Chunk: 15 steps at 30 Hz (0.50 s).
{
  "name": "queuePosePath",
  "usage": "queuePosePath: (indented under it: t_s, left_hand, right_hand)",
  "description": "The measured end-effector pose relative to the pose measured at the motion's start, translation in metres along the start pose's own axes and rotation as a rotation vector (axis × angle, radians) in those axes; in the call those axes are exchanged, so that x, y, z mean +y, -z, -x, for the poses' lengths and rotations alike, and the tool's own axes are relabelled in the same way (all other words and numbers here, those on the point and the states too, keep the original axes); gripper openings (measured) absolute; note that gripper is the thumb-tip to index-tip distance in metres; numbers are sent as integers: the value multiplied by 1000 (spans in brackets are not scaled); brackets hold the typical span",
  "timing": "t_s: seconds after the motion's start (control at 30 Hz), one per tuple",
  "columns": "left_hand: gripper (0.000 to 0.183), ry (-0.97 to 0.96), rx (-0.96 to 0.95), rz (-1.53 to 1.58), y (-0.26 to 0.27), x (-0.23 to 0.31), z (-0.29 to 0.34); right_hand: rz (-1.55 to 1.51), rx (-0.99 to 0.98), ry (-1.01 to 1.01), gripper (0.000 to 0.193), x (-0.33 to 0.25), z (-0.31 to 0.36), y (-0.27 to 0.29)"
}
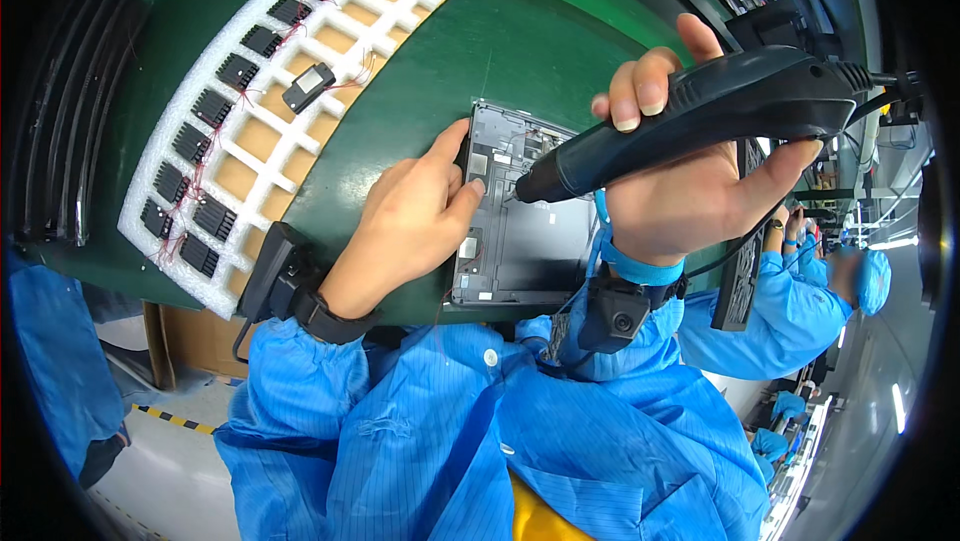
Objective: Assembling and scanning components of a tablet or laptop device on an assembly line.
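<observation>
A black power screwdriver [690,111] is gripped in my right hand [670,196], fingers over its top and thumb along the underside. Its tip points down at the inside of a flat black laptop casing [530,251] on the green bench; whether it touches a screw is too small to tell. My left hand [410,211] rests against the casing's left edge. Its index finger is stretched out to the upper left corner, and the thumb lies on the inner side. The remaining left fingers are curled and partly hidden.
A white foam tray [285,171] at the left holds several small black parts with thin red wires. One loose black wired part [308,88] lies across its slots. A cable [880,81] runs from the screwdriver's rear. A co-worker in blue [780,311] is at the right.
</observation>
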<state>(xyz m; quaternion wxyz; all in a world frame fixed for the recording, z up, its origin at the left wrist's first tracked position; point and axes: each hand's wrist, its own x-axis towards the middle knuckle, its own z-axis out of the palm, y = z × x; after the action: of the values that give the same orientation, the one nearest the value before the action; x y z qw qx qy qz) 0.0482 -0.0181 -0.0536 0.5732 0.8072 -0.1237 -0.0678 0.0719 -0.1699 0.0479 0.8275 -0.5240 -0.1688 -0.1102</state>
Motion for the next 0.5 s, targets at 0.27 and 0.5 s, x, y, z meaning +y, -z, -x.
queuePosePath:
  t_s: [0.27, 0.5]
  left_hand:
    - [60, -22, -32, 21, -1, -2, 1]
    - [66, 25, -99, 8, 7, 5, 1]
  right_hand:
    - [-11, -162, 61, 111, 14, -5, 14]
    - [-2, 92, 37, 115, 22, 1, -3]
